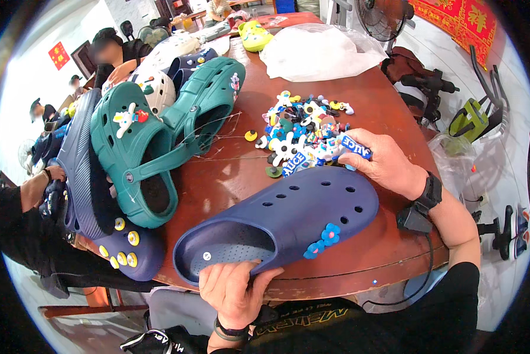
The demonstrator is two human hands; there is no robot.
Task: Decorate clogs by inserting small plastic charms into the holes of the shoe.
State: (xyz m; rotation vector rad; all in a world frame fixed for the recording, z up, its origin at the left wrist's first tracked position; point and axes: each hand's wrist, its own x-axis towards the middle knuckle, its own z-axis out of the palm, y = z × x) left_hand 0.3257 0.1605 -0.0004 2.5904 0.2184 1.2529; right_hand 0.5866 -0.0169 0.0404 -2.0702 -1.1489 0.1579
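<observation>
A navy clog [300, 203] lies sideways in front of me, its toe to the right and its opening to the left. Blue flower charms [324, 241] sit on its near side, while several holes on its top have nothing in them. My left hand [232, 292] grips the clog's rim at the opening, fingers inside and thumb outside. Beyond the toe, my right hand [389, 162] pinches a blue shoe charm [357, 147] with white lettering between thumb and fingers. That charm is beside a heap of small colourful charms [306, 121] on the table.
Green clogs [135, 162] with charms stand at the left, beside a dark clog [82, 159] and a navy one with yellow charms [138, 253]. A white plastic bag [321, 53] lies at the far end of the brown table [250, 189]. Other people work along the left side.
</observation>
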